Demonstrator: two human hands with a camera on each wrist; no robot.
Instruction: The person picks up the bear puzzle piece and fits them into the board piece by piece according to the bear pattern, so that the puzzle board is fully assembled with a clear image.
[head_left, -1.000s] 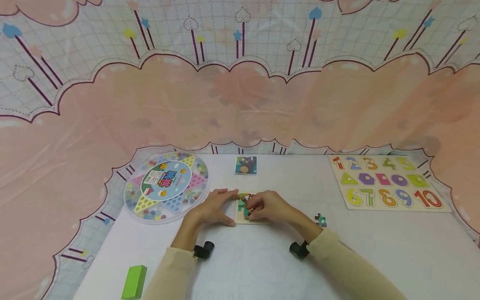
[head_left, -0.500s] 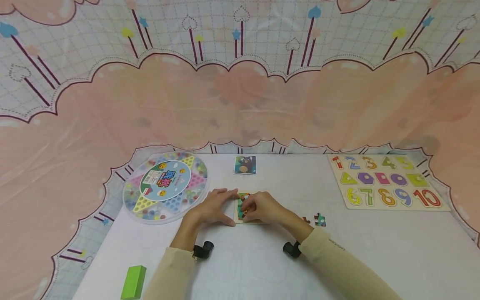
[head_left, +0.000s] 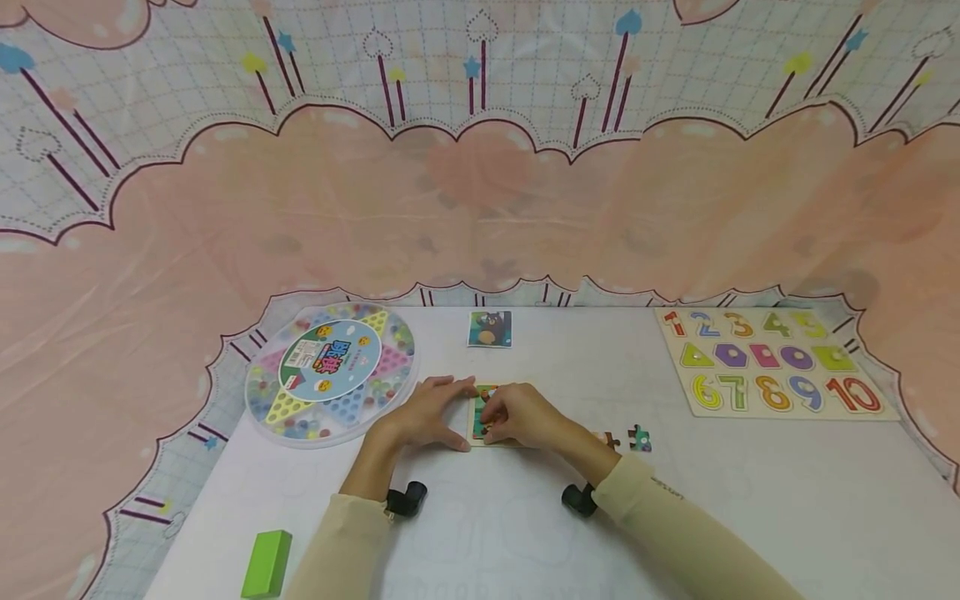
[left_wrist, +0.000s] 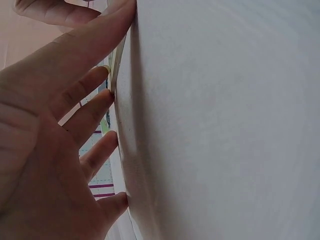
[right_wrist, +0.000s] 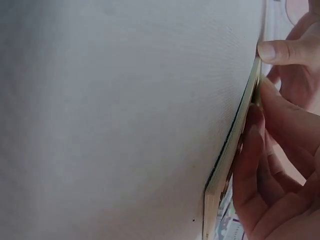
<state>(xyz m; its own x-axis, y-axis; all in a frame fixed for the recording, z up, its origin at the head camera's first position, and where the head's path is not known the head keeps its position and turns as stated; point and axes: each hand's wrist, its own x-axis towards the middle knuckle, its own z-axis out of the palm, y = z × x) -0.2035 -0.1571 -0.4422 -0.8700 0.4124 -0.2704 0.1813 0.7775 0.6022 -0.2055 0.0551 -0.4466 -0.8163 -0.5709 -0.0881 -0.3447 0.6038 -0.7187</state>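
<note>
A small wooden jigsaw puzzle board [head_left: 476, 437] lies flat on the table in the head view, with green and brown picture pieces on its left part. My left hand [head_left: 427, 415] is spread at its left side, thumb and forefinger tips touching the board's left corners. Over the board, my right hand [head_left: 528, 414] pinches a puzzle piece [right_wrist: 257, 95] between thumb and forefinger, down against the board. That hand covers most of the piece and the board's right part. Loose puzzle pieces lie beside the right forearm: a green one [head_left: 640, 438] and a partly hidden brown one [head_left: 612, 441].
Behind the board lies a square bear picture card [head_left: 490, 329]. A round Chinese checkers set [head_left: 405, 392] is at the left, with a green block [head_left: 267, 564] at the front left. A number and shape board [head_left: 783, 408] lies at the right. A patterned cloth [head_left: 480, 225] hangs behind.
My right hand has shifted slightly left over the board, and its forearm has moved left, uncovering the brown piece beside it. My left hand stays in place.
</note>
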